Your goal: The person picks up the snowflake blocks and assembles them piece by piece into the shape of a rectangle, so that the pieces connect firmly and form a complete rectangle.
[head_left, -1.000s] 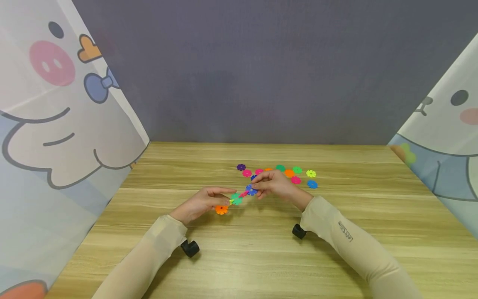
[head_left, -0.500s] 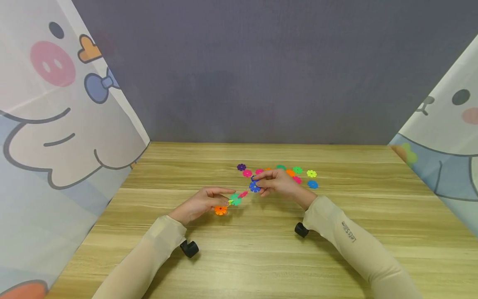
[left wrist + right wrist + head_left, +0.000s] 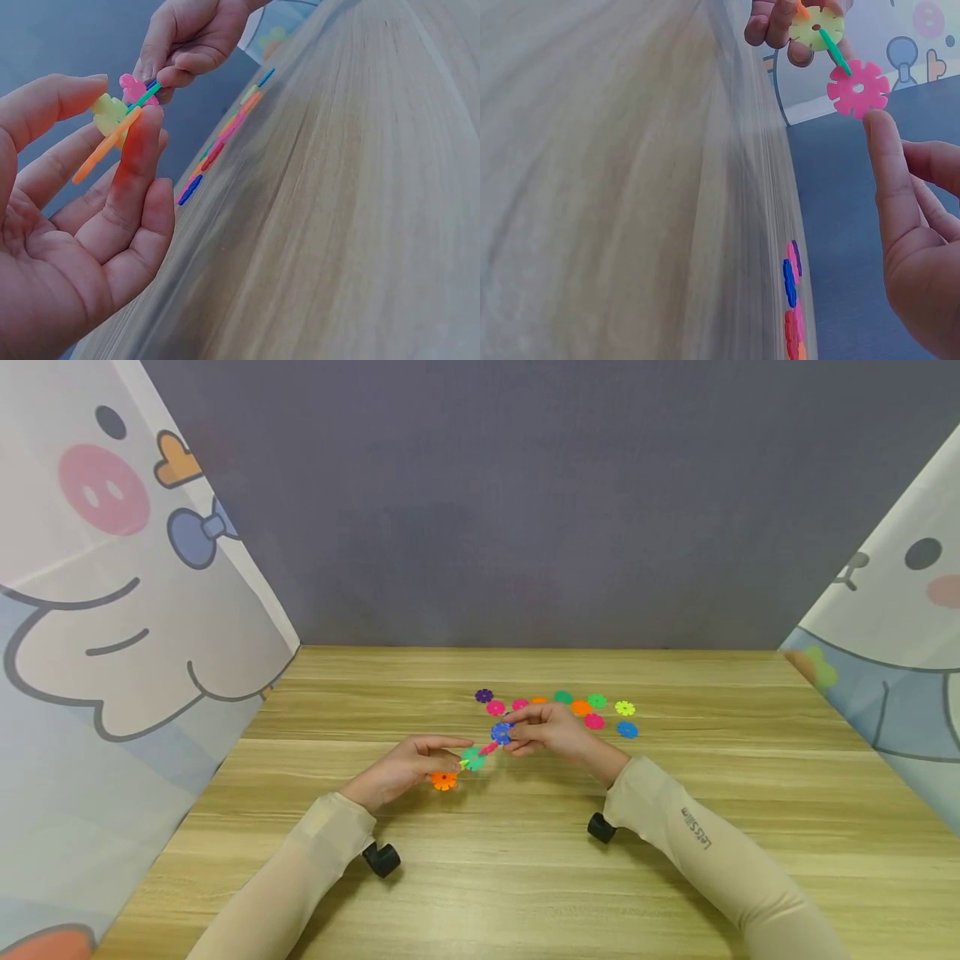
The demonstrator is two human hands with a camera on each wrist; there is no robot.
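Note:
In the head view my left hand (image 3: 408, 767) pinches a chain of notched, flower-shaped interlocking discs above the table. The chain runs from an orange disc (image 3: 444, 782) through a yellow disc (image 3: 802, 34) and a green disc (image 3: 474, 760) to a pink disc (image 3: 488, 749). My left thumb and fingers hold it at its yellow part. Between the thumb and fingers of my right hand (image 3: 551, 729) is a blue disc (image 3: 501, 732), right at the pink disc's upper right edge. In the right wrist view the blue disc is hidden behind a fingertip.
Behind the hands several loose discs lie on the wooden table (image 3: 487, 877), among them a purple disc (image 3: 484, 696), a yellow-green disc (image 3: 625, 708) and a light blue disc (image 3: 627, 729). A grey panel (image 3: 480, 510) rises at the table's back edge, with cartoon-printed cloths at both sides.
My right hand first drew the blue disc off up and to the right from the pink disc, then brought it back to it. The left hand has hardly moved.

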